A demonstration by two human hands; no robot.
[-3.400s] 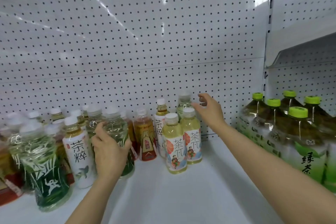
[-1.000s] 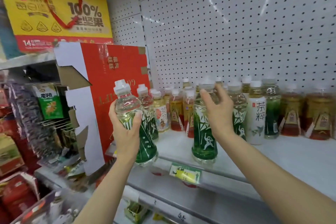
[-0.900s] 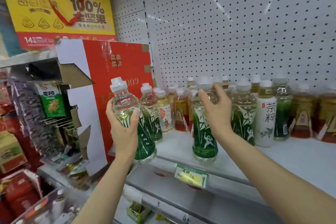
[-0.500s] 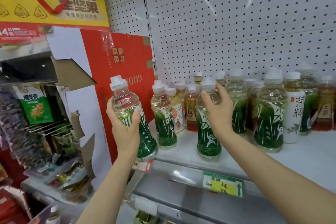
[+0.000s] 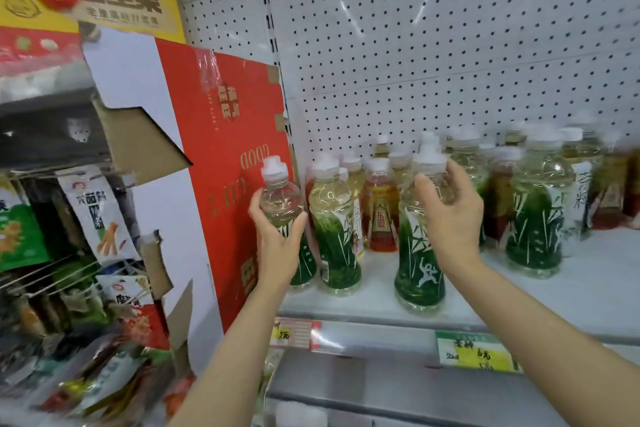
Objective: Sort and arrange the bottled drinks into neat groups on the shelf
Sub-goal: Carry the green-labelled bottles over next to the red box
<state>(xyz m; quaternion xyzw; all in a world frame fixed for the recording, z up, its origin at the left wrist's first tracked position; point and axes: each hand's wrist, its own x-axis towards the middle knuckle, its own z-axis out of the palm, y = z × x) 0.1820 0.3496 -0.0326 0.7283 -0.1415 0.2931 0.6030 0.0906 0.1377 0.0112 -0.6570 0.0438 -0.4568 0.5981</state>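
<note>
Step in hand: grouping green-label bottles at the shelf (image 5: 571, 291) left end. Left hand (image 5: 277, 243) grips one bottle (image 5: 280, 198) beside the red carton (image 5: 221, 156); right hand (image 5: 450, 215) clasps a second bottle (image 5: 419, 270) at the front edge. Next: set both beside their standing match (image 5: 334, 232).

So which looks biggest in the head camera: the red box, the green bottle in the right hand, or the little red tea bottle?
1. Red box, biggest.
2. Green bottle in the right hand.
3. Red tea bottle, smallest, though it stands farther back, so that gap is unsure.
</note>
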